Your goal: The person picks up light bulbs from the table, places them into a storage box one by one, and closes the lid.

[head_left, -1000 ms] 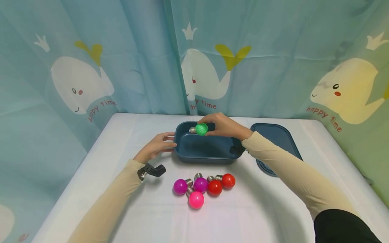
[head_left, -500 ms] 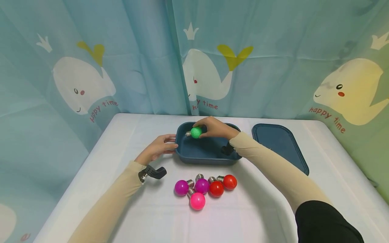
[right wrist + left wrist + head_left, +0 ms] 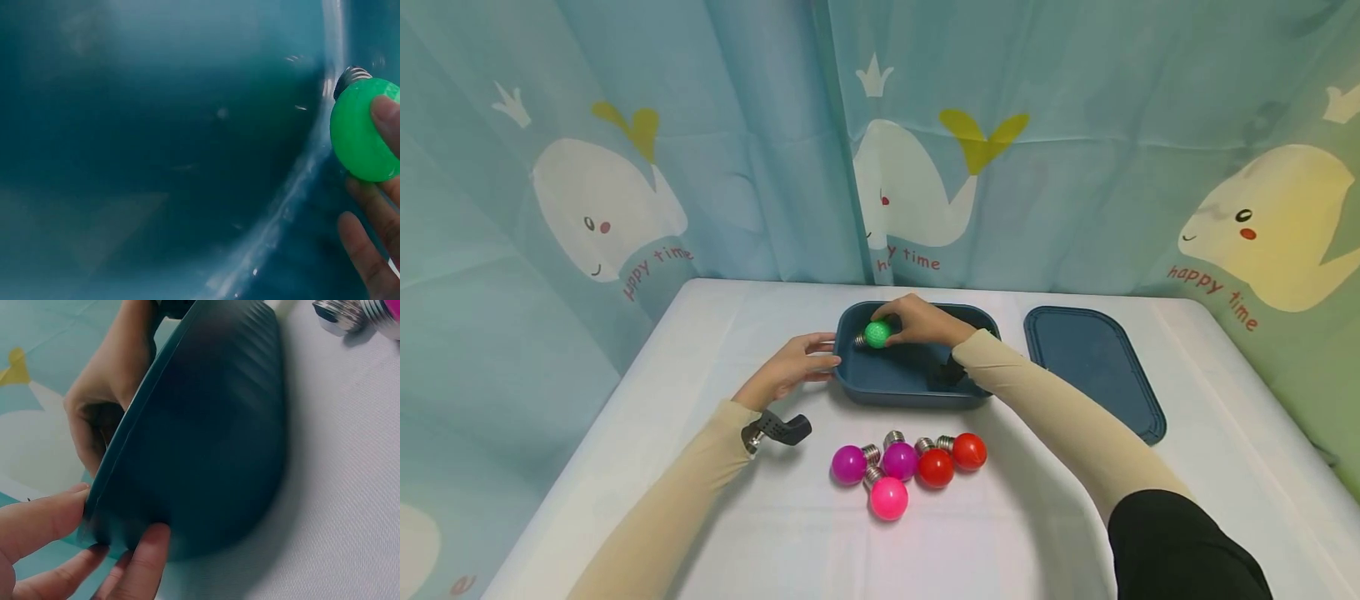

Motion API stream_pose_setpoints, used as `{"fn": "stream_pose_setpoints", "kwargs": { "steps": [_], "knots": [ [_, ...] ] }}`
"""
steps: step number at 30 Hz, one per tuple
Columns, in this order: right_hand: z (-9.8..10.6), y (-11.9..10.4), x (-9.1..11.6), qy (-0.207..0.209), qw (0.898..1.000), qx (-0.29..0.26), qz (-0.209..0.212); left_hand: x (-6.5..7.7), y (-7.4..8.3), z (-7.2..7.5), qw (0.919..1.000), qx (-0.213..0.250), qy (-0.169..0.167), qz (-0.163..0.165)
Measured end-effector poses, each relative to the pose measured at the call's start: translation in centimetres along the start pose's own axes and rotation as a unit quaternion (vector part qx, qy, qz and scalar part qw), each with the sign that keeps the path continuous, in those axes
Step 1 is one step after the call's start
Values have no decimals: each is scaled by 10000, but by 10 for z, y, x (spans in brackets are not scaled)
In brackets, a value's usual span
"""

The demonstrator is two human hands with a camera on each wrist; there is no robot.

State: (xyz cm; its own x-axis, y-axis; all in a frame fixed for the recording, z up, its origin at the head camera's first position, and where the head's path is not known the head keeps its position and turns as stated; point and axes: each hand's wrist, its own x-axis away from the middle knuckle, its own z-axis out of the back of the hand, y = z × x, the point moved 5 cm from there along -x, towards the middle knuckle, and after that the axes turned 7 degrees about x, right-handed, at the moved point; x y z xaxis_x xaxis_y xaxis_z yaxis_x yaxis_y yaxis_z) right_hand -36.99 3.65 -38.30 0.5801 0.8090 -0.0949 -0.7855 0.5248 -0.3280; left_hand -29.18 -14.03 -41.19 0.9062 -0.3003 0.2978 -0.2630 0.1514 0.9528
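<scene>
"Bulbs lie in front of the box (image 3: 917, 398), don't they?"

"Five: a left purple bulb (image 3: 848, 464), a second purple bulb (image 3: 899, 460), a pink bulb (image 3: 889, 498) nearest the person, and two red bulbs, one nearer (image 3: 936, 468), one farther right (image 3: 969, 451). They're bunched on the white table (image 3: 1000, 533); I can't tell which touch."

"Anything in the way?"

"The right sleeve (image 3: 1060, 408). It crosses the box's front right corner and covers part of the flat blue lid (image 3: 1093, 367) beside it. The patterned curtain (image 3: 760, 167) hangs behind."

"And the hands?"

"The right hand (image 3: 917, 321) pinches the green bulb (image 3: 877, 335) between thumb and fingers, inside the box near its left end. The left hand (image 3: 793, 360) has its fingers fairly straight and spread, tips against the box's left end, not wrapped round anything."

"Is the green bulb resting on the bottom?"

"Can't tell. The head view has the hand over part of it, and the right wrist view cuts it off at the edge, though there its metal base (image 3: 353, 80) shows clearly."

"The left wrist view?"

"The box wall hides the green bulb there. But it shows the left fingertips (image 3: 153, 540) on the outer wall, which the head view barely gives."
</scene>
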Motion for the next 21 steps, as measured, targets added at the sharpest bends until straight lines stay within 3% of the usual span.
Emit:
{"fn": "stream_pose_setpoints", "kwargs": {
  "steps": [21],
  "knots": [
    [-7,4,-2,17,9994,-153,-303,1,1,0,9999,72,-69,-79]
  ]
}}
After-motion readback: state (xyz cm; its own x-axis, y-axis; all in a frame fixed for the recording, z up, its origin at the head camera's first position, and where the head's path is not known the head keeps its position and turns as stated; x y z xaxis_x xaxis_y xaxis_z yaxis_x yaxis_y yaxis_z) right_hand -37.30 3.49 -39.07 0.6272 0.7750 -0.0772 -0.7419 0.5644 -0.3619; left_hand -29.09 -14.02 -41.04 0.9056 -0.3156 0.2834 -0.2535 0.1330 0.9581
